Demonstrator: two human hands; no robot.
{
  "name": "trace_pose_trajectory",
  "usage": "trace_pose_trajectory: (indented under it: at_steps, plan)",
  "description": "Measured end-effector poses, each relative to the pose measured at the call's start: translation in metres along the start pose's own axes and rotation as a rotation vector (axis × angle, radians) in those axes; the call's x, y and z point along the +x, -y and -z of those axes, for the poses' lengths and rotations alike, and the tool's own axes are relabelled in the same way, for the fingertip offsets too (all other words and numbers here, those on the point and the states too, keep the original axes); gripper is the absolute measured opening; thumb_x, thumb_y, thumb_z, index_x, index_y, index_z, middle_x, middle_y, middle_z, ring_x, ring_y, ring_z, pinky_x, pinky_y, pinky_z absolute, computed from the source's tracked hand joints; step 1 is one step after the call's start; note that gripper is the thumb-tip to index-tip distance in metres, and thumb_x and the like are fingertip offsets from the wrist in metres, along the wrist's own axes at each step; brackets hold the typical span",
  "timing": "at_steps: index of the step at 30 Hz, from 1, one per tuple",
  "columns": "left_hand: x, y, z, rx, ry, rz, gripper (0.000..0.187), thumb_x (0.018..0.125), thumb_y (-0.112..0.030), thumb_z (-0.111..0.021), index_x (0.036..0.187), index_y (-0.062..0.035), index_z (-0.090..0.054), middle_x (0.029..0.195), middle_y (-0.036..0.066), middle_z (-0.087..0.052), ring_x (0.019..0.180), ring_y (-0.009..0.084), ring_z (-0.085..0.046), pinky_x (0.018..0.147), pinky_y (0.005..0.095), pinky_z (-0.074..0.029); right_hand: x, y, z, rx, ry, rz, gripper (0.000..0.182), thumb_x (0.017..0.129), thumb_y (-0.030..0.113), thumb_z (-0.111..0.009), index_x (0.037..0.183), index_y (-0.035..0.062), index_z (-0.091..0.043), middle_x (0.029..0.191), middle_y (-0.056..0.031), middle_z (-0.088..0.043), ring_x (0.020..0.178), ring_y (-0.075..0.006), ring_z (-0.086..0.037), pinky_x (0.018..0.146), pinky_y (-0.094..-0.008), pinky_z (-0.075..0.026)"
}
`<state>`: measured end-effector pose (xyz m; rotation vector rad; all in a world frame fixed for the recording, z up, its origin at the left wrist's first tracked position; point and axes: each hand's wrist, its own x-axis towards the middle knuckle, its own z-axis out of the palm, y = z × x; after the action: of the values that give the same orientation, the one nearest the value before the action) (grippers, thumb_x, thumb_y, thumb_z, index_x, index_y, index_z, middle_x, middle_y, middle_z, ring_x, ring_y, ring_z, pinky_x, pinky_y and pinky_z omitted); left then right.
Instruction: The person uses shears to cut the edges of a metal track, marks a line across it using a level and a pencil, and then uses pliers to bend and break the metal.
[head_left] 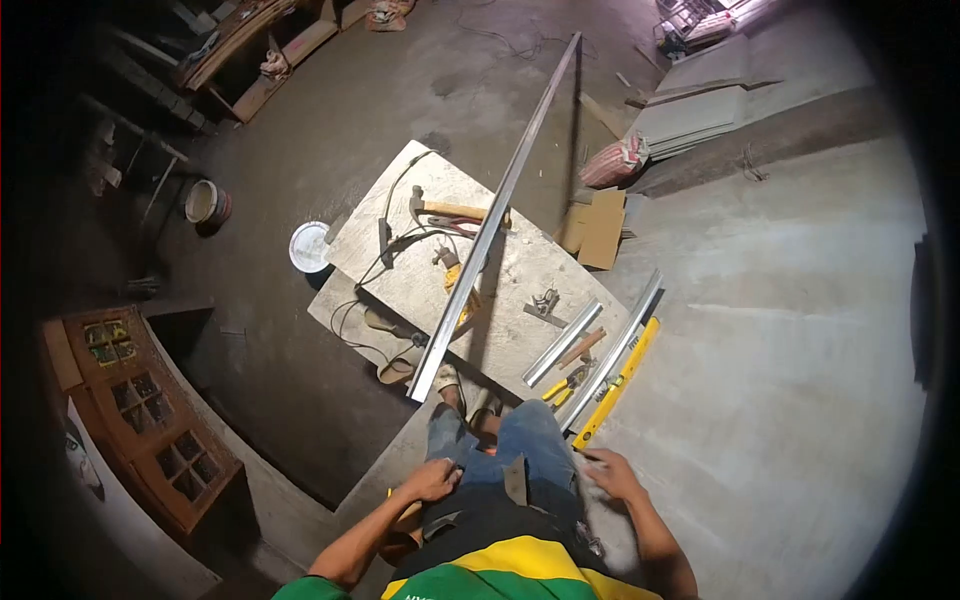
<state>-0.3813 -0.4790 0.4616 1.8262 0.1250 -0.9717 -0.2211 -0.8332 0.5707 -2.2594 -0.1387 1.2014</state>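
My left hand (430, 481) rests on my left thigh, on the blue jeans, fingers curled with nothing visible in them. My right hand (612, 474) lies flat on the concrete ledge beside my right thigh, fingers spread, close to the near end of a yellow spirit level (618, 382). A long metal channel (500, 205) lies diagonally across a plywood board (400, 215) in front of my feet. Two shorter metal strips (563, 342) (628, 335) lie next to the level.
On the board are a hammer (445, 209), a cable (390, 255), a yellow tool (462, 290) and pliers (566, 385). A white bucket lid (309, 246), a paint can (207, 203), cardboard (600, 228) and a wooden window frame (150, 415) lie around on the floor.
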Motion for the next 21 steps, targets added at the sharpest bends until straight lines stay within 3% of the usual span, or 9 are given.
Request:
trace_pose_trajectory:
  at_steps: [2, 5, 9, 11, 12, 14, 17, 21]
  plan:
    - [-0.008, 0.008, -0.012, -0.113, -0.006, 0.099, 0.038, 0.093, -0.03, -0.048, 0.094, 0.0064, -0.058, 0.094, 0.031, -0.062, 0.092, 0.0481, -0.059, 0.081, 0.0526, -0.045, 0.026, 0.014, -0.025, -0.087, 0.193, 0.217, 0.027, 0.088, 0.023, -0.065, 0.11, 0.0069, -0.067, 0.11, -0.0127, -0.065, 0.101, -0.0299, -0.061, 0.09, -0.0386, -0.047]
    - [-0.028, -0.006, -0.011, -0.214, -0.048, 0.164, 0.042, 0.092, -0.032, -0.044, 0.096, 0.0074, -0.058, 0.098, 0.033, -0.061, 0.095, 0.0488, -0.059, 0.084, 0.0528, -0.044, 0.041, -0.011, -0.048, -0.279, 0.195, 0.362, 0.023, 0.09, 0.025, -0.062, 0.098, 0.0038, -0.065, 0.096, -0.0148, -0.064, 0.091, -0.0337, -0.06, 0.082, -0.0413, -0.047]
    - [-0.033, -0.009, -0.021, -0.229, -0.118, 0.213, 0.041, 0.09, -0.03, -0.043, 0.097, 0.0074, -0.059, 0.098, 0.034, -0.061, 0.096, 0.0492, -0.058, 0.084, 0.0522, -0.045, 0.029, 0.024, -0.035, -0.247, 0.135, 0.214, 0.032, 0.093, 0.032, -0.056, 0.084, 0.0008, -0.058, 0.086, -0.019, -0.058, 0.083, -0.0381, -0.056, 0.074, -0.0463, -0.044]
    - [-0.029, -0.004, -0.026, -0.23, -0.124, 0.158, 0.039, 0.09, -0.028, -0.044, 0.091, 0.0091, -0.056, 0.09, 0.033, -0.06, 0.088, 0.0473, -0.06, 0.078, 0.0497, -0.045, 0.018, 0.045, -0.024, -0.202, 0.173, 0.004, 0.034, 0.096, 0.029, -0.049, 0.079, 0.0004, -0.055, 0.08, -0.0225, -0.055, 0.08, -0.0406, -0.055, 0.071, -0.0479, -0.043]
    - [-0.029, -0.001, -0.028, -0.232, -0.124, 0.158, 0.039, 0.09, -0.028, -0.044, 0.091, 0.0091, -0.056, 0.09, 0.033, -0.06, 0.088, 0.0473, -0.06, 0.078, 0.0497, -0.045, 0.008, 0.055, -0.022, -0.203, 0.173, 0.004, 0.034, 0.096, 0.029, -0.049, 0.079, 0.0004, -0.055, 0.08, -0.0225, -0.055, 0.08, -0.0406, -0.055, 0.071, -0.0479, -0.043]
    - [-0.03, 0.0, -0.029, -0.227, -0.106, 0.136, 0.039, 0.09, -0.028, -0.045, 0.089, 0.0095, -0.056, 0.088, 0.034, -0.06, 0.087, 0.0473, -0.06, 0.077, 0.0499, -0.045, -0.012, 0.069, -0.024, -0.239, 0.212, 0.264, 0.034, 0.096, 0.028, -0.046, 0.078, -0.0006, -0.053, 0.076, -0.0241, -0.054, 0.076, -0.0436, -0.054, 0.068, -0.0491, -0.042]
    - [-0.03, -0.006, -0.021, -0.205, -0.034, 0.158, 0.043, 0.089, -0.032, -0.044, 0.093, 0.0074, -0.061, 0.097, 0.034, -0.061, 0.094, 0.0488, -0.059, 0.084, 0.0516, -0.045, -0.021, 0.074, -0.026, -0.224, 0.123, 0.251, 0.036, 0.095, 0.028, -0.047, 0.075, -0.001, -0.051, 0.073, -0.0237, -0.055, 0.071, -0.0442, -0.055, 0.064, -0.0495, -0.042]
    - [-0.016, 0.011, -0.02, -0.194, -0.003, 0.134, 0.039, 0.088, -0.031, -0.049, 0.091, 0.0058, -0.063, 0.092, 0.031, -0.063, 0.091, 0.0462, -0.061, 0.08, 0.0497, -0.046, -0.024, 0.074, -0.026, -0.241, 0.074, 0.177, 0.037, 0.095, 0.029, -0.048, 0.074, -0.0006, -0.052, 0.07, -0.0227, -0.056, 0.068, -0.0439, -0.056, 0.061, -0.0498, -0.043]
